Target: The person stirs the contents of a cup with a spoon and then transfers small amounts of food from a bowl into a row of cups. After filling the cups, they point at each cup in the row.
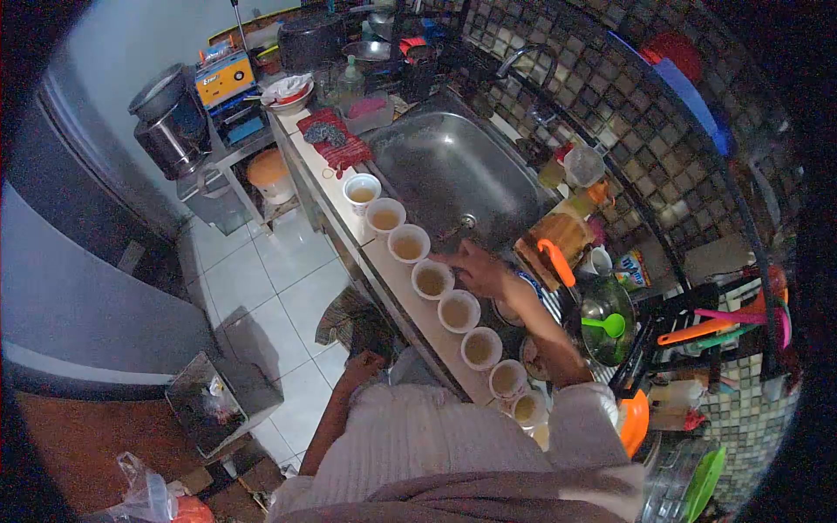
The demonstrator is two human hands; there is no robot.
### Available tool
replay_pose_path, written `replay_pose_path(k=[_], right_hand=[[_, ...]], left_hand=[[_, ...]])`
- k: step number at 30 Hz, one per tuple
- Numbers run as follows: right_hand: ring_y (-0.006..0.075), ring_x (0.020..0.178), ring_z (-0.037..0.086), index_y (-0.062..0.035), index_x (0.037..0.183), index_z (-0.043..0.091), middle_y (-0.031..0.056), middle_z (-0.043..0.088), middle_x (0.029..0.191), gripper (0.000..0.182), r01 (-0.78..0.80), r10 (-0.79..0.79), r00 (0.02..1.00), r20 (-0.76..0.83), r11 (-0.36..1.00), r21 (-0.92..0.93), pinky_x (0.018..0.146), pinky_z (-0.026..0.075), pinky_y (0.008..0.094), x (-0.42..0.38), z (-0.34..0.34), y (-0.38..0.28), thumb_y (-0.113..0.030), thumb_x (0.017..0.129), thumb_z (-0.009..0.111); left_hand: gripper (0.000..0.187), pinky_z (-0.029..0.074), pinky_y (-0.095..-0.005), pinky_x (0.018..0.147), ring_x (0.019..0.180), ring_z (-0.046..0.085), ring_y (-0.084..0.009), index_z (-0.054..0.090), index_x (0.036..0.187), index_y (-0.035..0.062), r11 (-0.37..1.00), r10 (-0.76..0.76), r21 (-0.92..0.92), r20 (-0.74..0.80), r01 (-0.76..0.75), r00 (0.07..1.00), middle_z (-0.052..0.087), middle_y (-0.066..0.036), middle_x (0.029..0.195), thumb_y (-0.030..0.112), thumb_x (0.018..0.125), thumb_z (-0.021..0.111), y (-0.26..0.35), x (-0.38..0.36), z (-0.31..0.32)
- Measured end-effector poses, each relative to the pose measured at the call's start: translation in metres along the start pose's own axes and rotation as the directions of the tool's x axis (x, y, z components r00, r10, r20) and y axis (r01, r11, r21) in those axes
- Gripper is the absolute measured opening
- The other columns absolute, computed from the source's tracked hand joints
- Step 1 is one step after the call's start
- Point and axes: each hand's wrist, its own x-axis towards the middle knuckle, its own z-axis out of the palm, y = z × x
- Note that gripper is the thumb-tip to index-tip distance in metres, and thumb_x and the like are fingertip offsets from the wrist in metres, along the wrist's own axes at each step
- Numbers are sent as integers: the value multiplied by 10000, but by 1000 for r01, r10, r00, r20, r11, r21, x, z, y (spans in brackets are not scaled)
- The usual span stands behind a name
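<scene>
A row of white plastic cups with brownish liquid runs along the counter edge. My right hand (478, 270) reaches over the counter, a finger stretched out to the rim of a middle cup (432, 280); its fingers are apart and hold nothing. Beside it stand another filled cup (408, 243) and one nearer me (459, 311). Low by the counter front, my left hand (364, 368) is closed at the lower end of a dark striped flat thing (347, 318), which looks like a woven fan. Its grip is partly in shadow.
A steel sink (453, 161) lies beyond the cups, under a faucet (523, 61). A red cloth (336, 139) lies at the counter's far end. To the right are a wooden board (558, 240) and a bowl with a green ladle (610, 326). A bin (222, 405) stands on the tiled floor.
</scene>
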Motion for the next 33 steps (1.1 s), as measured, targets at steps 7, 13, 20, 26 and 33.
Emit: replay_pose_path(k=[7, 13, 20, 26, 33], right_hand=[[284, 755, 445, -284, 1215, 429, 134, 408, 833, 616, -132, 132, 991, 20, 991, 21, 726, 392, 361, -18, 2, 14, 16, 677, 461], [286, 767, 447, -181, 1203, 451, 137, 411, 818, 585, -44, 46, 998, -44, 998, 54, 740, 393, 362, -33, -3, 9, 24, 656, 474], [287, 832, 445, -132, 1188, 454, 143, 449, 841, 551, -22, 25, 999, -35, 998, 61, 771, 392, 356, -47, -11, -4, 9, 656, 483], [268, 748, 436, -137, 1181, 466, 136, 397, 794, 531, -61, 75, 991, -107, 990, 127, 688, 385, 347, -43, -16, -14, 19, 673, 458], [269, 729, 444, -140, 1163, 480, 139, 409, 773, 489, 20, -2, 988, -153, 993, 113, 660, 385, 353, -44, -8, -15, 12, 699, 468]], left_hand=[[355, 464, -297, 640, 702, 590, -163, 558, 908, 22, 968, -44, 245, -69, 60, 997, 611, -95, 819, 350, 773, 567, 18, -4, 0], [371, 463, -295, 664, 710, 596, -162, 567, 916, 15, 996, 14, 92, -29, -12, 999, 616, -100, 799, 356, 771, 556, 11, -7, 1], [364, 464, -294, 636, 698, 579, -150, 566, 903, 12, 998, -31, 59, -4, 32, 999, 614, -78, 798, 352, 771, 565, 3, 2, 4], [354, 470, -292, 633, 696, 580, -154, 576, 893, 19, 990, 78, -115, -43, -83, 996, 612, -77, 812, 347, 763, 583, -33, 17, 12], [342, 474, -282, 616, 671, 583, -154, 571, 920, 17, 997, -24, -67, -18, 22, 1000, 610, -79, 810, 328, 779, 578, -9, 5, 4]])
